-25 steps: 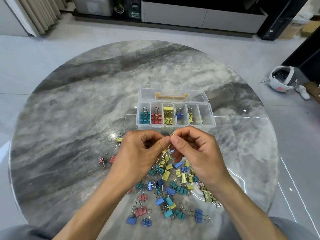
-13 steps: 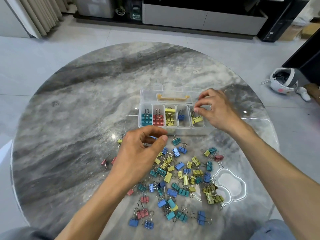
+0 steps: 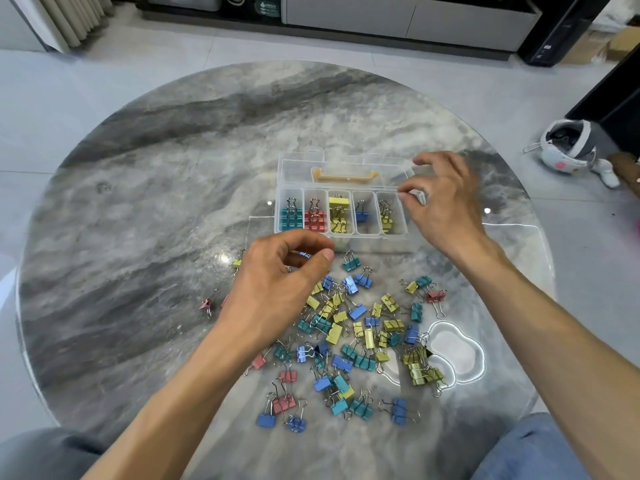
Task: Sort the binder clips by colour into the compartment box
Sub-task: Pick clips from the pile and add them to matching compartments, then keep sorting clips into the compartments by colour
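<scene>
Just short of the compartment box [image 3: 341, 216], the left hand [image 3: 273, 289] pinches a blue binder clip [image 3: 304, 255]; the right hand [image 3: 446, 202] hovers at the box's right end, fingers loosely curled, seemingly empty. Loose clips [image 3: 360, 341] lie nearer on the bench [image 3: 156, 237]: light, stiff, slippery, best pinched by the body.

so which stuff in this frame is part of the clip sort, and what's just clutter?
Part of the job:
- compartment box, lid open
- sorted clips in it: teal, red, yellow, blue
- loose clip pile on the table
- left hand, pinching a blue clip
- right hand over the box's right end

Just lying about:
- white headset on the floor
- cabinet beyond the table
</scene>
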The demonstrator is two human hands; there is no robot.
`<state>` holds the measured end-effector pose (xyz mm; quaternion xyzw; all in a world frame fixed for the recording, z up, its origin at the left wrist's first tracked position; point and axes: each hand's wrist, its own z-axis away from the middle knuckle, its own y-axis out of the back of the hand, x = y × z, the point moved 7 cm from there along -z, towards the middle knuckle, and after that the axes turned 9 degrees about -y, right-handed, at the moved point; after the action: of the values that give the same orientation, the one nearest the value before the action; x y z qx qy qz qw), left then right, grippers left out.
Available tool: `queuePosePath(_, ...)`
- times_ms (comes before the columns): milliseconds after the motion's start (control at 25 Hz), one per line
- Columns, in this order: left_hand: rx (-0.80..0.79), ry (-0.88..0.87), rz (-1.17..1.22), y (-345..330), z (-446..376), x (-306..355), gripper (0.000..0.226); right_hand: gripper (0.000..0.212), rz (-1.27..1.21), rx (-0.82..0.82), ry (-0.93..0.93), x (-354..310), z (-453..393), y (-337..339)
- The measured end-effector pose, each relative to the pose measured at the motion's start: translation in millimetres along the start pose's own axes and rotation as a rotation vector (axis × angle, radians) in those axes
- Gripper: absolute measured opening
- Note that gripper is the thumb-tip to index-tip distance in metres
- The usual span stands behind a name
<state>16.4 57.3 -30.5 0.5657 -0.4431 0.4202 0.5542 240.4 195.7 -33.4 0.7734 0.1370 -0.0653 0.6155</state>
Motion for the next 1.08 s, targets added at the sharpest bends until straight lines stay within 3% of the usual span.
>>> queuePosePath(120, -0.001, 0.001, -0.008, 0.2, 0.1, -1.0, 0.009, 0.012, -0.121, 0.042, -0.055, 6.8, 15.6, 11.8)
queuePosePath(320, -0.002, 0.007, -0.035, -3.3, 1.2, -4.1, 0.009, 0.018, -0.091, -0.064, -0.047, 2.1, 20.3, 2.8)
queuePosePath(520, -0.007, 0.002, -0.048, -2.6, -0.3, -5.2, 0.009, 0.015, 0.135, -0.236, 0.032, -19.6, 3.9, -12.0)
queuePosePath(680, -0.009, -0.017, -0.078, -2.6, -1.0, -2.9, 0.009, 0.028, 0.287, -0.399, 0.098, -23.5, 9.1, -27.1)
queuePosePath(760, -0.009, -0.026, -0.083, -0.9, -0.2, -1.4, 0.009, 0.028, 0.225, -0.304, 0.153, -25.3, 19.7, -22.4)
queuePosePath(880, -0.007, -0.052, -0.087, 2.5, -0.5, 2.1, 0.012, 0.02, -0.122, -0.047, 0.034, -5.3, 47.2, 19.1)
queuePosePath(960, 0.0, -0.066, -0.105, 3.9, -1.4, 2.4, 0.013, 0.016, -0.164, -0.189, -0.055, 7.7, 69.8, 18.7)
queuePosePath(1080, -0.017, -0.061, -0.118, -1.1, 1.3, -0.4, 0.015, 0.029, 0.061, -0.575, -0.017, 15.4, 97.9, -19.1)
